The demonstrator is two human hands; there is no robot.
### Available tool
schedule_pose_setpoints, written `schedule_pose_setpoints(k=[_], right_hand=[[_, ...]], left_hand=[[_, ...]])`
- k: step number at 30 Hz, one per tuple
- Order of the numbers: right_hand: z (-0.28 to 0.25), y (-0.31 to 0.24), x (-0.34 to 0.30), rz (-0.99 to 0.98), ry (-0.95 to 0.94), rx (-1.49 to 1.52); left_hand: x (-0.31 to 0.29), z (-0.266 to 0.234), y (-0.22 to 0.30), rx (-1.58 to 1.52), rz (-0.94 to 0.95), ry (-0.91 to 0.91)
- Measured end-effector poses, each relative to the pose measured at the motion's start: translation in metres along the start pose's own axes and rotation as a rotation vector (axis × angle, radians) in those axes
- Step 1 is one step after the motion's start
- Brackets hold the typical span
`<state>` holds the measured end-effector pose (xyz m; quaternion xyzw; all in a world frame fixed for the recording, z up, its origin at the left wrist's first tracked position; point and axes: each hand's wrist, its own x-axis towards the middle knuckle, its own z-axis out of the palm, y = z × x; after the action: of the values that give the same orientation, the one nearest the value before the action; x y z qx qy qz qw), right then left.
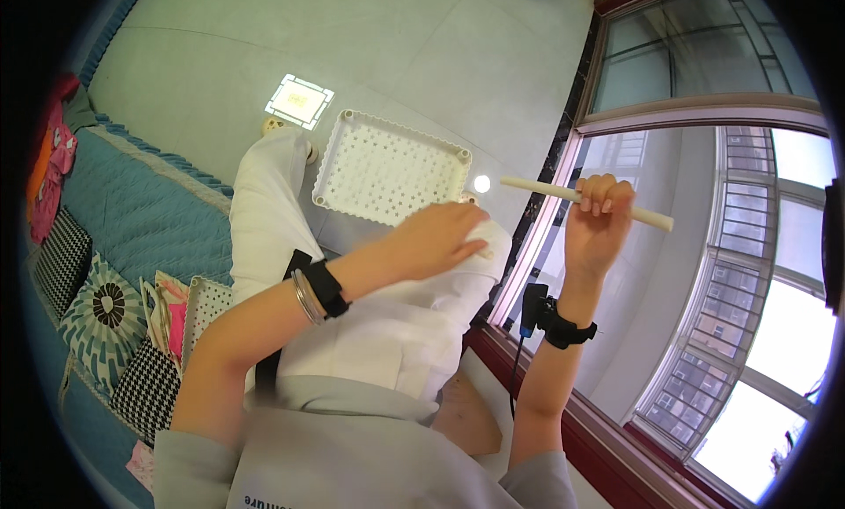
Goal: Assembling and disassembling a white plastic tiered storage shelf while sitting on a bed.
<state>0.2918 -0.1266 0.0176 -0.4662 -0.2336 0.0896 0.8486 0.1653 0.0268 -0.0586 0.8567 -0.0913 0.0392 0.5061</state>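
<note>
A pale tiled floor (493, 47) fills the upper part of my view, with a tall window (731, 254) along the right and a blue-covered sofa (145, 192) along the left. On the floor, just beyond the knees and toward the window-side edge, I see a white tray (392, 170) with a scalloped rim, a base pierced by small holes, and round posts at the corners I can make out.

I have the right hand (603, 205) raised at the window side, its fingers curled round a cream rod (550, 190). The rod sticks out at both ends and tilts down slightly to the right, well apart from the tray. The left hand (449, 232) is palm-down over the white trousers (370, 324), near the tray's near right corner. Its fingers bend downward with a pale bit showing beneath them; I can't tell whether they hold it, or how wide they are.

A dark band (326, 289) and silver bangles (305, 298) circle the left wrist; a black strap (568, 333) wraps the right. Patterned cushions (107, 311) rest on the sofa.
</note>
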Motion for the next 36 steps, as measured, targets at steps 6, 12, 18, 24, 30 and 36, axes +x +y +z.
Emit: schedule_pose_setpoints(k=[6,12,18,24,30,36], right_hand=[[-0.039,0.096,0.023,0.266,0.2,-0.125],[-0.057,0.154,0.027,0.248,0.283,-0.267],[-0.077,0.175,0.018,0.237,0.287,-0.336],[-0.076,0.177,0.012,0.255,0.254,-0.374],[-0.054,0.178,0.019,0.338,0.103,-0.595],[-0.071,0.194,0.017,0.236,0.176,-0.458]], left_hand=[[0.024,0.035,0.003,-0.052,0.018,-0.181],[0.017,0.054,-0.008,-0.123,-0.144,-0.389],[0.019,0.056,-0.016,-0.219,-0.081,-0.253],[0.018,0.057,-0.018,-0.226,-0.087,-0.3],[0.014,0.057,-0.016,-0.232,-0.07,-0.252],[0.015,0.054,-0.016,-0.234,-0.132,-0.321]])
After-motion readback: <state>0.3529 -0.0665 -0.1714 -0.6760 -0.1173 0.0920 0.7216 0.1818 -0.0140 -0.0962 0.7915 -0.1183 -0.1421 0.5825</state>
